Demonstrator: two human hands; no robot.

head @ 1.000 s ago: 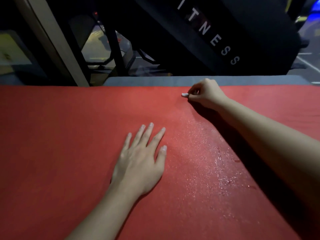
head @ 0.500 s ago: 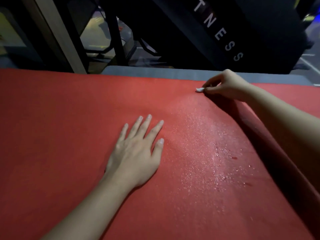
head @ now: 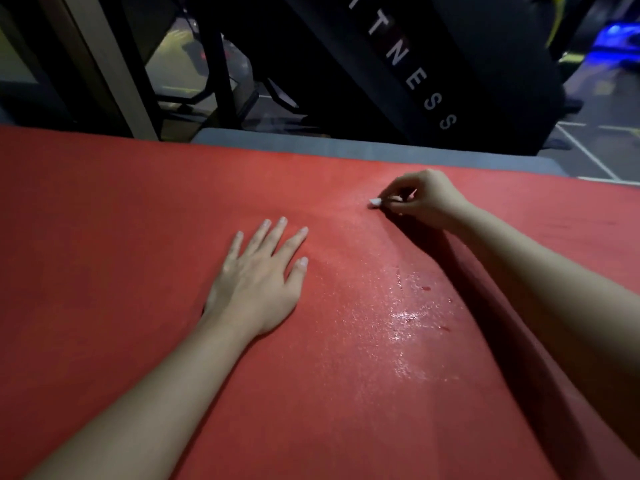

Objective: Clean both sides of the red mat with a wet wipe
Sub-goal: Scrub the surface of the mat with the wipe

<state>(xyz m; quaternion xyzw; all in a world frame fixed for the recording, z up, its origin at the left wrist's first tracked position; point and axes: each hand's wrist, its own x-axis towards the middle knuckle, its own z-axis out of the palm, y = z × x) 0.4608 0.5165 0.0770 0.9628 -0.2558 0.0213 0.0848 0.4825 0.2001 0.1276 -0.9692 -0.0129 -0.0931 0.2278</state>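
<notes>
The red mat point(head: 121, 271) fills most of the view, spread flat in front of me. My left hand point(head: 256, 282) presses flat on it near the middle, fingers straight and spread. My right hand point(head: 424, 199) is further back and to the right, near the mat's far edge, and pinches a small white wad of wet wipe point(head: 375, 202) against the mat. A shiny wet streak point(head: 405, 317) runs down the mat between my two arms. Most of the wipe is hidden inside my fingers.
Beyond the mat's far edge lies a grey strip of floor or padding point(head: 346, 147). Behind it stands dark gym equipment point(head: 398, 64) with white lettering, and a pale post point(head: 110, 74) at the back left.
My right hand with the wipe has slid across the far part of the mat, first away to the right, then back toward me. My left hand has stayed flat on the mat.
</notes>
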